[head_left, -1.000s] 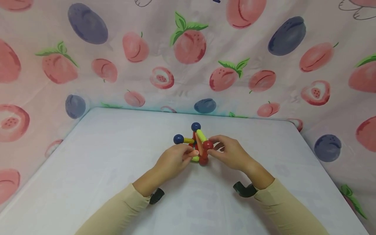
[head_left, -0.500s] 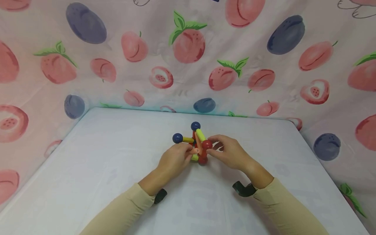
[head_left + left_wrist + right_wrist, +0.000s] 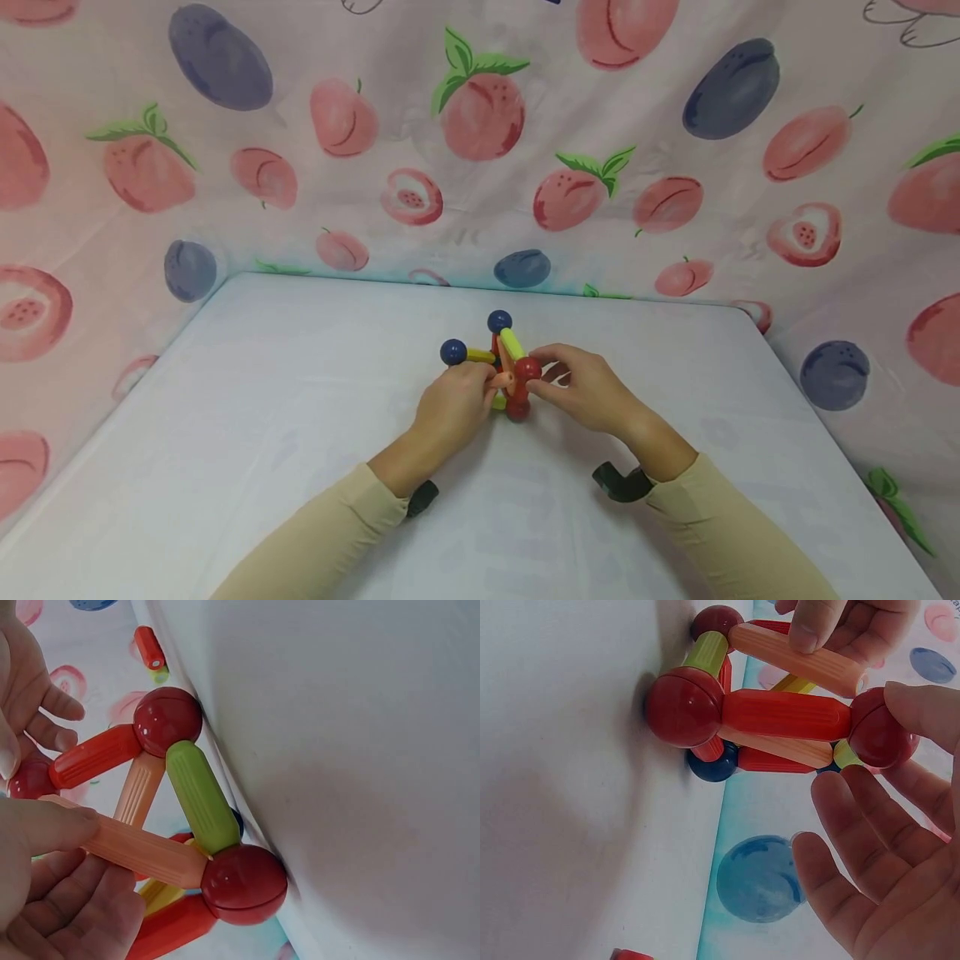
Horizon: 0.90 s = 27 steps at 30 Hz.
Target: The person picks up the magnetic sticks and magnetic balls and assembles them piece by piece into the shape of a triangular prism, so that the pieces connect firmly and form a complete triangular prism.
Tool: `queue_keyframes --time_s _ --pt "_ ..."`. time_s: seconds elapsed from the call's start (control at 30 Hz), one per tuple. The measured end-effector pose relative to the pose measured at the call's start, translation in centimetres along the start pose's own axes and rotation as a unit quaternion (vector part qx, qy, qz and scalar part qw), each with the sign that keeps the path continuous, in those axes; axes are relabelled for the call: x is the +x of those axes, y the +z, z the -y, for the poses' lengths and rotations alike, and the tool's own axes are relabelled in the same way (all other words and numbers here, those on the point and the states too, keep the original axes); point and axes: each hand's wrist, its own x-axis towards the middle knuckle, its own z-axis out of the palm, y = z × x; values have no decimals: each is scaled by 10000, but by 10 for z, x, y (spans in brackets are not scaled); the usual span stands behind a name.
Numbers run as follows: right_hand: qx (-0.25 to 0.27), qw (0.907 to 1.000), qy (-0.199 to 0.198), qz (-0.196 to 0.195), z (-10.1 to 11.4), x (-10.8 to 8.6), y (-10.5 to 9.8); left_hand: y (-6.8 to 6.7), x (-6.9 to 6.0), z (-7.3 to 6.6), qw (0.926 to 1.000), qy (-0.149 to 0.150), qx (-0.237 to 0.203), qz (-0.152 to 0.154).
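A frame of magnetic rods and balls stands on the table between both hands. My left hand pinches a peach-orange rod between thumb and fingers. One end of this rod meets a low red ball; its free end lies close beside an upper red ball, and contact there is unclear. My right hand holds that upper ball between thumb and fingers. A red rod joins it to another red ball below. Green, yellow and red rods and blue balls form the rest.
The white table meets a fruit-printed cloth at its back edge. A red rod shows farther off in the left wrist view. Red also shows at the right wrist view's bottom edge. Dark wrist-worn pieces hang below the sleeves.
My left hand has moved right and slightly away from me, swinging the peach-orange rod's free end nearer the upper red ball. My right hand stays on that ball.
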Motion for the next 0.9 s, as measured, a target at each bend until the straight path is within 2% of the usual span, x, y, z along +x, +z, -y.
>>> queue_keyframes --time_s 0.2,0.43,0.6,0.73,0.83,0.9 --pt "31 10000 5 13 0 0 1 4 1 -2 9999 -114 71 8" --pt "84 9999 27 49 1 0 1 2 1 -6 9998 -54 182 -66" --pt "63 10000 -11 39 1 0 1 -19 2 -7 9993 160 182 -272" --pt "62 10000 23 58 0 0 1 -39 9 2 9982 291 30 -523" --pt "68 9999 126 90 0 0 1 -49 14 15 9994 88 -235 -257" --pt "54 9997 204 108 1 1 2 -53 17 25 9985 -152 -520 115"
